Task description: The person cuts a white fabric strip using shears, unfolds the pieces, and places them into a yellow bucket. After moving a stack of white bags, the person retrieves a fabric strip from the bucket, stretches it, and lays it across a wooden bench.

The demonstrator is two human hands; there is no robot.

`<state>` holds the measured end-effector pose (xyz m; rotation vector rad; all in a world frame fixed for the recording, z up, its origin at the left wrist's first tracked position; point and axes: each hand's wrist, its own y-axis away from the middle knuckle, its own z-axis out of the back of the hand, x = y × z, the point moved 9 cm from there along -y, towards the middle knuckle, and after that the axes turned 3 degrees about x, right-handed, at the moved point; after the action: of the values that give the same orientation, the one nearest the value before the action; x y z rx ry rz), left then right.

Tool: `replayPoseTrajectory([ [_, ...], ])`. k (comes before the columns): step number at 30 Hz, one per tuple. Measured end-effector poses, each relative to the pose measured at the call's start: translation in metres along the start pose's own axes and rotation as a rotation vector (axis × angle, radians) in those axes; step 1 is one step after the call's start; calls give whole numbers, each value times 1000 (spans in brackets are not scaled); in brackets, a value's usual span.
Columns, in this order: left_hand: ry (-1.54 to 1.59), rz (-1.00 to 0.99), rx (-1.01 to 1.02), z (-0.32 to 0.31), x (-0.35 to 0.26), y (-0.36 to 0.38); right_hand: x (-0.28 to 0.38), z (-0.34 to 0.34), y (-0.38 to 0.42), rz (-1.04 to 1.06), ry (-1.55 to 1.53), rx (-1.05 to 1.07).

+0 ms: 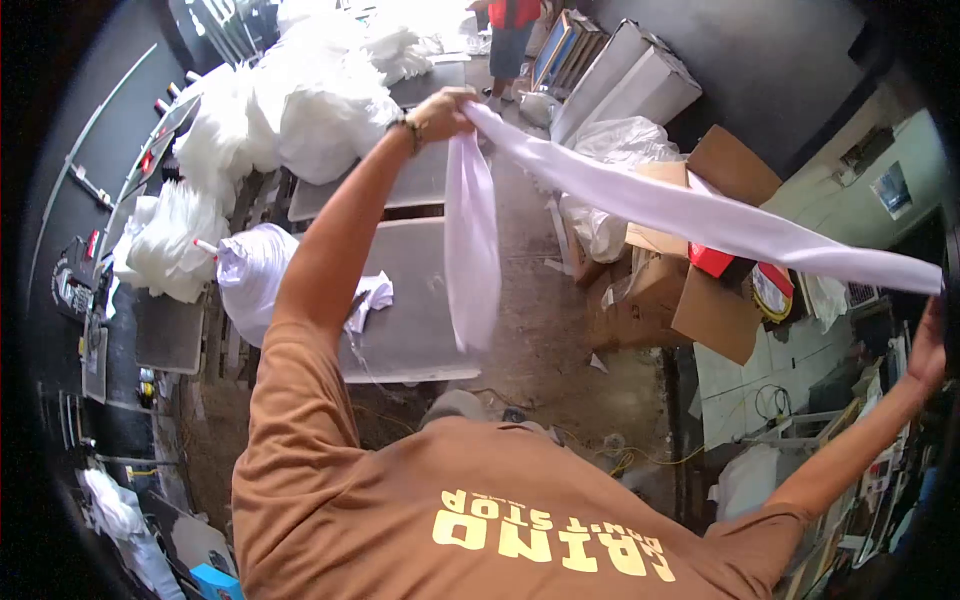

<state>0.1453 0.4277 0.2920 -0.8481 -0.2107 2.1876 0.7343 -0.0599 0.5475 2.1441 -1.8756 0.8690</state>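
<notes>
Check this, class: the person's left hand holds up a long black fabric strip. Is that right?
The colour is wrong: in the head view, the long fabric strip is pale lilac-white, not black. The left hand does hold it up.

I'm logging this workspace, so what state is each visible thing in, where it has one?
White strip: held up, slightly sagging, one length hanging loose
Left hand: raised, closed on the strip
Right hand: holding the strip's other end
Cardboard box: open, flaps spread
White bundles: heaped
</notes>
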Motion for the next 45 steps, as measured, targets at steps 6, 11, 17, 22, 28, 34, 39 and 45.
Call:
replayPoseTrajectory([
  [6,-161,117,-99,99,31,-36,-88,-31,123,-421,-169,1057],
  [11,-556,150,96,49,162,53,-189,-24,326,154,938,1237],
  [17,369,531,119,-102,133,268,-343,74,535,-659,735,1528],
  [22,1119,614,146,-160,-56,357,-412,170,582,-940,824,1308],
  [28,820,524,-124,-154,-111,384,-396,163,594,-1068,822,1418],
  [34,843,631,-314,-134,-111,411,-377,142,592,-1346,498,1450],
  [39,1078,785,-480,-143,-122,423,-378,138,582,-1275,418,1574],
  [45,1160,837,-576,-133,-149,394,-370,124,570,-1342,316,1408],
])
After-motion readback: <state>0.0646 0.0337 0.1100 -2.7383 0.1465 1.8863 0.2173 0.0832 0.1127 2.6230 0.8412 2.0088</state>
